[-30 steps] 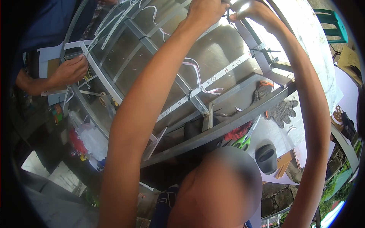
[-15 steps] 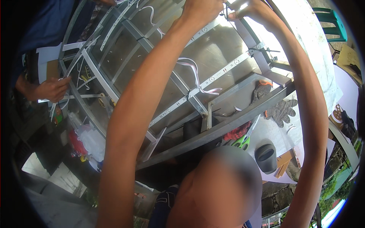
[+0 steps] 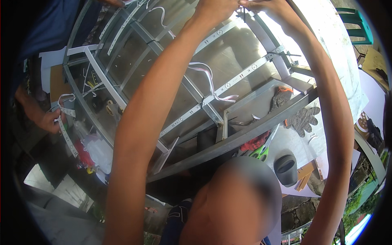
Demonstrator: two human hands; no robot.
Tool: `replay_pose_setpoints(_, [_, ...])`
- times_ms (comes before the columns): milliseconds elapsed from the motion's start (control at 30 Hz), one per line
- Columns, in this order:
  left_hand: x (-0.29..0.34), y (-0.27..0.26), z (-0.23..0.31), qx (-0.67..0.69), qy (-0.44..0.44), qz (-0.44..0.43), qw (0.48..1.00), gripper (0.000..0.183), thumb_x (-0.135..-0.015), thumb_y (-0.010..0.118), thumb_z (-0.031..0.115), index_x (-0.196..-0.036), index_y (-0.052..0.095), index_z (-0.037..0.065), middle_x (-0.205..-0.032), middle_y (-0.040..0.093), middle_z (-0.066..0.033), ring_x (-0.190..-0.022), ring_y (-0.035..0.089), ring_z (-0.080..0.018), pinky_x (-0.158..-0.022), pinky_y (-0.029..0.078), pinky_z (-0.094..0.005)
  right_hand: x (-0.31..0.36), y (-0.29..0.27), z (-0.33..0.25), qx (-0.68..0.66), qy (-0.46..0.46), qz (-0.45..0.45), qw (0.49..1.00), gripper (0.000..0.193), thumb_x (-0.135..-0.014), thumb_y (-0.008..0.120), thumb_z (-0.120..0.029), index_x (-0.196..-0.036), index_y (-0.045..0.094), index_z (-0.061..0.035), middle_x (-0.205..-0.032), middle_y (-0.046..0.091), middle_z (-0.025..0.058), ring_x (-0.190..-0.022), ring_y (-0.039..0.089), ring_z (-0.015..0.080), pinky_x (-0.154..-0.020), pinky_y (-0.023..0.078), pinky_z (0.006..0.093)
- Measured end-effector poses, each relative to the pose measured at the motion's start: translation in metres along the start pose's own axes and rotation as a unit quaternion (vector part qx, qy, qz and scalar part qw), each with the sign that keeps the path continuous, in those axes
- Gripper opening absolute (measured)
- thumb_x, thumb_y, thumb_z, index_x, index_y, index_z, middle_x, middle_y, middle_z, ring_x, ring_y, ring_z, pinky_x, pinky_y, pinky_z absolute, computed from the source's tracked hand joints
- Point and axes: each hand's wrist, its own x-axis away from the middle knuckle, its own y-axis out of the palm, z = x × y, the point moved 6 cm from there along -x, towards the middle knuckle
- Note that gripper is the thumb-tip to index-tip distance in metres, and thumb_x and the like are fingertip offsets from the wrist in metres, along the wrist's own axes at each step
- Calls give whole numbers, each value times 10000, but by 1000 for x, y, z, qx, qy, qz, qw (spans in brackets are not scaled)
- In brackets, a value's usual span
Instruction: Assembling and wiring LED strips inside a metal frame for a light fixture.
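Observation:
At the top edge, my left hand [image 3: 215, 11] and my right hand [image 3: 272, 9] meet, thumbs close together and fingers closed, partly cut off by the picture's edge. Between them a thin black cable tie [image 3: 244, 15] hangs down by the metal frame's corner. Just below runs a white LED strip [image 3: 220, 32] along a crossbar. A second LED strip [image 3: 241, 76] lies across the frame, with a black tie [image 3: 281, 53] at its right end. Loose white wires [image 3: 210, 77] curl from the strips. The grey metal frame [image 3: 237, 136] spans the space between my forearms.
On the left, a co-worker's hand [image 3: 51, 121] holds an LED strip piece [image 3: 67, 136]; another hand [image 3: 114, 2] shows at the top. Grey work gloves [image 3: 303, 121], green-handled scissors [image 3: 259, 152] and a black slipper [image 3: 285, 170] lie at right. A green plastic chair [image 3: 357, 26] stands beyond.
My right hand has shifted slightly up and left, its thumb now nearer my left fingers. The co-worker's hand has moved down and left with the LED strip piece, away from the frame.

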Motion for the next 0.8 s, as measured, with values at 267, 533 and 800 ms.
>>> replay_pose_setpoints(267, [2, 5, 14, 31, -90, -28, 995, 149, -776, 580, 52, -865, 655, -42, -666, 640, -170, -581, 625, -216, -558, 479, -323, -23, -5, 29, 134, -259, -8, 956, 152, -819, 618, -139, -886, 704, -32, -833, 671, 143, -799, 638, 227, -701, 504, 329])
replay_pose_setpoints(533, [1, 2, 15, -10, 12, 46, 999, 149, -750, 563, 27, -831, 645, -67, -711, 638, -217, -633, 643, -279, -583, 487, -339, -17, 2, 42, 322, -342, 42, 882, 234, -752, 594, -22, -945, 702, -100, -916, 665, 121, -858, 616, 272, -754, 491, 366])
replay_pose_setpoints(800, [-4, 3, 12, 77, -61, 23, 995, 50, -804, 534, -29, -831, 568, -54, -657, 613, -150, -619, 635, -186, -544, 492, -296, -12, -4, 10, 140, -39, 36, 989, 100, -759, 640, -84, -804, 715, -35, -740, 670, 128, -708, 619, 215, -658, 487, 348])
